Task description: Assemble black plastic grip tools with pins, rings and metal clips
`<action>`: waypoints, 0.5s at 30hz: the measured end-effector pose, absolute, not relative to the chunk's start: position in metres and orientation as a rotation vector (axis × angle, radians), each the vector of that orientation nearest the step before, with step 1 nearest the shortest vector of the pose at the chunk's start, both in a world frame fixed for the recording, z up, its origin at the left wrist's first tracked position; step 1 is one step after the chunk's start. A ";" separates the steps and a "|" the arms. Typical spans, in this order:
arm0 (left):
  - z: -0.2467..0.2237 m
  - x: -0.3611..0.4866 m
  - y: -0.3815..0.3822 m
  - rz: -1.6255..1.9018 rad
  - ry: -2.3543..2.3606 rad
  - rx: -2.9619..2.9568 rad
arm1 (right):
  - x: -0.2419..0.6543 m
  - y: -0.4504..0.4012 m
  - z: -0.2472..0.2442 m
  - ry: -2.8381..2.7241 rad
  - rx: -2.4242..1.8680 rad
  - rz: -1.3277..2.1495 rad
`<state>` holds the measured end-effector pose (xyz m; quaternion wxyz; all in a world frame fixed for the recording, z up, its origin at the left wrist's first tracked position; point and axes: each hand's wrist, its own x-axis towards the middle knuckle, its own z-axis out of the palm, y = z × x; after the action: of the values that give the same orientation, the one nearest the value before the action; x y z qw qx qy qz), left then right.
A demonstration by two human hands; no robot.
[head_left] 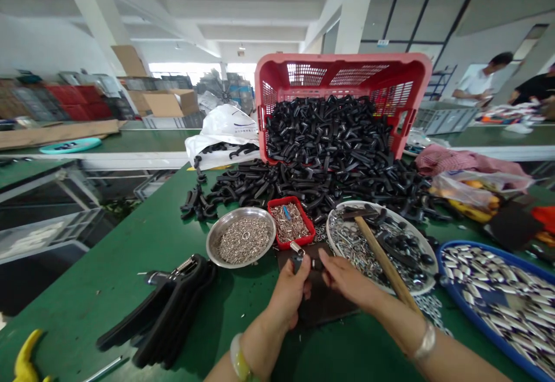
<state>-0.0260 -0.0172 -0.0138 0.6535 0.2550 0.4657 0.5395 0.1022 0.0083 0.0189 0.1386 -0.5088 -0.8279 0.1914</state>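
Note:
My left hand (289, 292) is closed on a small black plastic part that has a metal coil spring (297, 248) sticking up from it. Beside it my right hand (347, 279) pinches the same part from the other side; my fingers hide most of it. Under both hands lies a dark brown pad (327, 307). Just beyond them stand a red tray (313, 234) of small metal pins and a steel bowl (211, 253) full of tiny metal pieces. To the left, several black hand grips (173, 312) with springs lie stacked together.
A pink crate (342, 58) lies tipped, spilling black handles (329, 133). At right are a white tray (431, 281) of metal parts, a wooden-handled hammer (385, 260) and a blue tray (442, 255) of silver pieces. A yellow-handled tool (26, 359) lies front left. Two people stand in the background.

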 end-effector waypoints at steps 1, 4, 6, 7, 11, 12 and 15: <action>-0.014 -0.026 -0.017 1.215 1.051 0.575 | 0.102 0.009 0.019 -2.385 -1.463 0.587; -0.013 -0.026 -0.018 1.175 1.023 0.544 | 0.102 0.007 0.023 -2.405 -1.467 0.286; -0.012 -0.026 -0.019 1.150 1.032 0.551 | 0.102 0.006 0.026 -2.437 -1.516 0.234; -0.011 -0.025 -0.019 1.143 1.039 0.560 | 0.103 0.006 0.028 -2.449 -1.547 0.290; -0.011 -0.025 -0.019 1.138 1.020 0.518 | 0.105 0.004 0.029 -2.411 -1.507 0.237; -0.011 -0.025 -0.019 1.126 1.020 0.511 | 0.105 0.002 0.027 -2.391 -1.495 0.216; -0.015 -0.026 -0.018 1.121 1.117 0.675 | 0.104 0.000 0.020 -2.337 -1.554 0.658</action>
<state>-0.0262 -0.0177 -0.0147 0.6524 0.2974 0.4921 0.4937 0.1045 -0.0001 0.0196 0.1292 -0.5346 -0.8039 0.2263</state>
